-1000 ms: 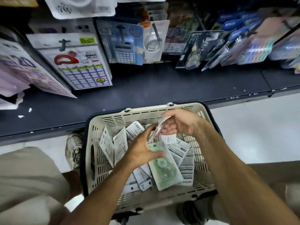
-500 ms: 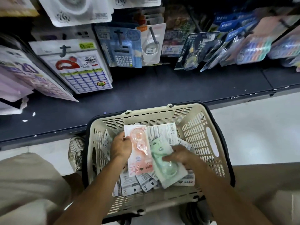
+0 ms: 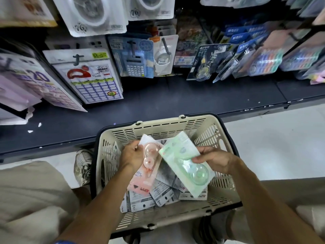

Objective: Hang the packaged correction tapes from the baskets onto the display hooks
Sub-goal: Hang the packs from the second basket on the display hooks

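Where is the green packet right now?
The green packet is in the right hand, above the basket, beside the pink packet in the left hand.

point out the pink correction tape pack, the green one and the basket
pink correction tape pack (image 3: pixel 146 170), head view, on its card below the clear blister
green correction tape pack (image 3: pixel 179 152), head view, on the upper part of its card
basket (image 3: pixel 158 121), head view, on the far rim

Cream slotted basket (image 3: pixel 158 127) with black rim. My left pack (image 3: pixel 142 178) is pink, my right pack (image 3: pixel 181 155) mint green. Loose packs (image 3: pixel 158 194) below show white backs with grey print. Shelf (image 3: pixel 175 101) dark navy; floor (image 3: pixel 272 141) pale.
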Demonstrator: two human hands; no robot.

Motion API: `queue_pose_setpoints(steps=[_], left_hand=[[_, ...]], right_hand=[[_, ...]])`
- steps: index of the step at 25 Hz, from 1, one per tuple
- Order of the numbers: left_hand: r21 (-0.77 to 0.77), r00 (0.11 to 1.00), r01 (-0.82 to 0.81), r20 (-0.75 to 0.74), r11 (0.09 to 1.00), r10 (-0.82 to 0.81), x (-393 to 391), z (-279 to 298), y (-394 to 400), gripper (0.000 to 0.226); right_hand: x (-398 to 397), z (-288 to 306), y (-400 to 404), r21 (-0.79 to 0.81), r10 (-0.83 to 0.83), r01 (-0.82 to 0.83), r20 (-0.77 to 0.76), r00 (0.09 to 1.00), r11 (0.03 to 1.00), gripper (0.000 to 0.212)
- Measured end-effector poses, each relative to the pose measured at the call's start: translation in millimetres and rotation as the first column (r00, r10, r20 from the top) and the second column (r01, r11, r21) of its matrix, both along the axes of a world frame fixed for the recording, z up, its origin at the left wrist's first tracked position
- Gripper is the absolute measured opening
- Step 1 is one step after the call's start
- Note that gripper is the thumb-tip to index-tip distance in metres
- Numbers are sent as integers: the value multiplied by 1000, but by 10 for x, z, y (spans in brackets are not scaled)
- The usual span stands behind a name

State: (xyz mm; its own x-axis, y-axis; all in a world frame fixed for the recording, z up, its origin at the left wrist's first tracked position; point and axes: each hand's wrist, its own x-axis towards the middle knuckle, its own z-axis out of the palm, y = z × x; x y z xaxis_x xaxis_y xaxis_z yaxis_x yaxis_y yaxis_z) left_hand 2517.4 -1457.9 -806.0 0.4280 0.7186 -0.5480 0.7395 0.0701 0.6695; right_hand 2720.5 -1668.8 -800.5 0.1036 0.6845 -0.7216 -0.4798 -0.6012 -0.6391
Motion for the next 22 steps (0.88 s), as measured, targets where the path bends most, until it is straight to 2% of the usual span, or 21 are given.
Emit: queue_pose_setpoints(steps=[1,3,5,8,12,13,14,15,16,17,18,19,20,22], left_hand=[[-32,993,116,31,993,-115,4,13,23,27],[-166,934,358,64,919,-352,72,107,61,21],[-342,908,416,119,842,-401,168,250,119,30],[-384,860,495,84,780,-504,218,411,305,30],[-500,810,537,83,679,-580,196,563,350,24],[-523,833,517,126,678,-539,169,581,325,22],[-593,897,433,208,679,-391,151,577,319,21],[-692,941,327,300,644,-156,112,554,337,34],[-791,921,251,373,559,115,51,523,377,56],[-837,857,256,428,483,286,9,488,420,79],[-844,808,287,467,453,359,12,493,404,95],[-816,774,320,518,481,364,54,482,332,98],[-763,757,315,561,565,336,120,432,201,89],[-610,798,134,534,781,280,250,316,-93,64]], right_hand=[[-26,57,83,19,73,-73,11,997,997,40],[-74,160,301,29,162,-166,104,981,986,37],[-127,209,469,14,225,-232,188,956,973,32],[-243,148,478,-10,220,-220,46,974,975,26],[-392,-6,449,88,32,-19,-140,990,996,26],[-407,-17,456,99,2,14,-162,987,995,25],[-402,-21,445,107,-67,87,-177,982,990,23],[-376,-26,415,110,-189,212,-192,963,971,22],[-341,-41,380,113,-334,363,-217,917,925,22],[-324,-38,360,105,-460,496,-252,852,862,26],[-335,-51,367,90,-543,585,-282,791,806,33],[-393,-76,413,75,-597,642,-297,745,763,39],[-491,-108,485,63,-631,675,-299,716,735,45],[-755,-178,634,65,-636,661,-217,741,748,39]])
